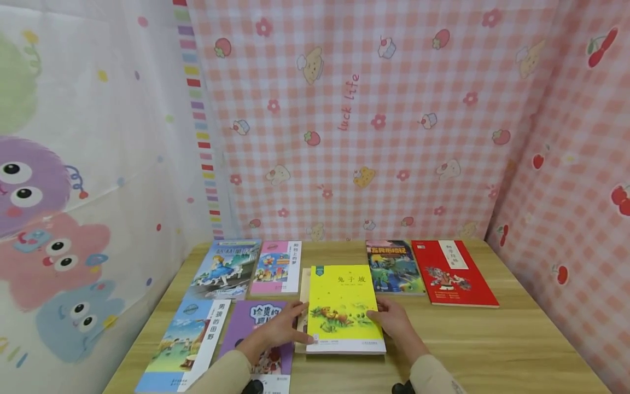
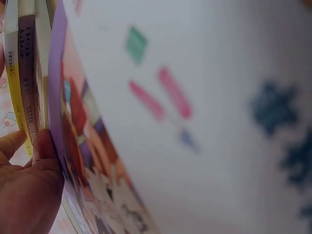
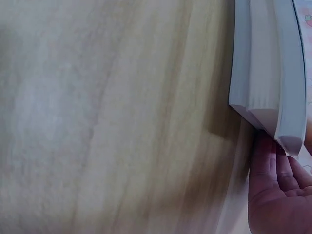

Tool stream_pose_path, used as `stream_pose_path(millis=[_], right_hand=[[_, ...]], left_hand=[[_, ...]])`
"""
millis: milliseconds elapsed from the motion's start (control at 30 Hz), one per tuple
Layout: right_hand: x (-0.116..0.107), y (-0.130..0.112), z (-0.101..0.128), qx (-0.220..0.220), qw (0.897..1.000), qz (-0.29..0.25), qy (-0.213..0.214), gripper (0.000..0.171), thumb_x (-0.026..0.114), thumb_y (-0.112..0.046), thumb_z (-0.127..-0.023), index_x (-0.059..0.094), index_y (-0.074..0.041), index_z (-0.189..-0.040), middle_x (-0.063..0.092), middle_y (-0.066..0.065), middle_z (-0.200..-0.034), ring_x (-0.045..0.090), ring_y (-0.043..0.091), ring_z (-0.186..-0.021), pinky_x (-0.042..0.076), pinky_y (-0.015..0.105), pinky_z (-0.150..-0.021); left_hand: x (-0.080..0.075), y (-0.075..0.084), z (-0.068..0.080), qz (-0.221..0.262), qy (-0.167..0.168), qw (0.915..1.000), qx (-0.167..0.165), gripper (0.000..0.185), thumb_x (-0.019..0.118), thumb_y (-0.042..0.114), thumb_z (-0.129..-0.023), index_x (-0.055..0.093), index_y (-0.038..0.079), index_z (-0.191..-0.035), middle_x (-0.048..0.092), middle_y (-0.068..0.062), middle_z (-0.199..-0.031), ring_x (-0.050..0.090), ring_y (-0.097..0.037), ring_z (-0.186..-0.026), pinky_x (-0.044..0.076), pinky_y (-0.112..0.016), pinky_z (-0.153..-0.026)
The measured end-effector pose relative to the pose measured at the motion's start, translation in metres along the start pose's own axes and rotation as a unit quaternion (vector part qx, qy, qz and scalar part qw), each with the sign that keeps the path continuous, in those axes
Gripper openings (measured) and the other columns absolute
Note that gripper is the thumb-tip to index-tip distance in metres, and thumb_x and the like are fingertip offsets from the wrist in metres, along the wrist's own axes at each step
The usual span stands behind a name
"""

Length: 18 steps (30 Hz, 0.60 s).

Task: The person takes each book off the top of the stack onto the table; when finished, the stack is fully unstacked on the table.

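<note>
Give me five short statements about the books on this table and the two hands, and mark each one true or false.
1. Both hands touch the yellow book. True: the left hand is at its left edge and the right hand at its right edge.
2. The yellow book lies straight on the bare table. False: it lies on top of at least one other book, whose edges show beneath it.
3. The red book is the one farthest to the right. True.
4. The right hand holds the red book. False: the red book lies untouched, apart from both hands.
5. The purple book lies to the right of the yellow book. False: it lies to its left, under the left forearm.
</note>
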State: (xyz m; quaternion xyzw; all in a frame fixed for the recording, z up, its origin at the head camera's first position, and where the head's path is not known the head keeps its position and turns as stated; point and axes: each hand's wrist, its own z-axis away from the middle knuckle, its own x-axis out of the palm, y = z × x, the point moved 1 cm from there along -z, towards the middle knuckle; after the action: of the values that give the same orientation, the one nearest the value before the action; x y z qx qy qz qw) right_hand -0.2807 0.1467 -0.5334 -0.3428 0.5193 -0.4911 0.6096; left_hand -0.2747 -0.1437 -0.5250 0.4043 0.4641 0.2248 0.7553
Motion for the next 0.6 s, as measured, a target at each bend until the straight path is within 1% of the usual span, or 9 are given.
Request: stream_pose_path(millis=[133,267,333,500,600], right_hand=[[-0.003,-0.003,0.002,0.017,1.0,-0.004,-0.001,0.054,0.067,-0.004,-0.093,0.046,0.011,-0.14,0.063,0.026,-0.121,0.067,0.024,-0.09,0.056,0.041,-0.083],[-0.008,-0.004,0.003,0.028,1.0,0.004,0.001,0.054,0.067,-0.003,-0.092,0.047,0.01,-0.14,0.065,0.025,-0.119,0.067,0.022,-0.087,0.056,0.039,-0.082],[-0.011,-0.004,0.003,0.035,0.999,0.002,-0.001,0.053,0.066,-0.003,-0.093,0.047,0.01,-0.141,0.065,0.023,-0.119,0.067,0.022,-0.088,0.056,0.038,-0.082],[-0.017,-0.004,0.003,0.046,0.998,-0.024,-0.019,0.056,0.066,-0.002,-0.092,0.044,0.011,-0.142,0.063,0.025,-0.123,0.067,0.025,-0.093,0.056,0.041,-0.084],[-0.021,-0.004,0.002,0.053,0.998,-0.026,-0.027,0.058,0.066,-0.003,-0.092,0.043,0.009,-0.143,0.062,0.024,-0.124,0.066,0.025,-0.093,0.056,0.041,-0.084]], left_hand=[[0.0,0.0,0.001,0.007,0.0,0.9999,0.007,0.091,0.084,0.031,-0.081,0.035,0.008,-0.154,0.02,-0.023,-0.158,0.022,-0.048,-0.142,0.023,-0.065,-0.11],[0.0,0.0,0.001,0.007,0.001,0.9999,0.015,0.088,0.082,0.029,-0.083,0.035,0.004,-0.153,0.02,-0.024,-0.157,0.021,-0.048,-0.142,0.023,-0.064,-0.111],[0.0,0.0,0.001,0.006,0.001,0.9998,0.018,0.086,0.082,0.028,-0.083,0.036,0.004,-0.153,0.02,-0.024,-0.157,0.021,-0.048,-0.142,0.024,-0.064,-0.111],[0.001,0.002,0.002,-0.011,0.006,0.9996,0.027,0.084,0.082,0.026,-0.083,0.038,0.005,-0.152,0.021,-0.025,-0.156,0.021,-0.049,-0.142,0.023,-0.065,-0.11],[0.002,0.001,0.002,-0.021,0.01,0.9992,0.032,0.083,0.082,0.026,-0.083,0.039,0.005,-0.151,0.021,-0.027,-0.156,0.022,-0.05,-0.141,0.023,-0.066,-0.11]])
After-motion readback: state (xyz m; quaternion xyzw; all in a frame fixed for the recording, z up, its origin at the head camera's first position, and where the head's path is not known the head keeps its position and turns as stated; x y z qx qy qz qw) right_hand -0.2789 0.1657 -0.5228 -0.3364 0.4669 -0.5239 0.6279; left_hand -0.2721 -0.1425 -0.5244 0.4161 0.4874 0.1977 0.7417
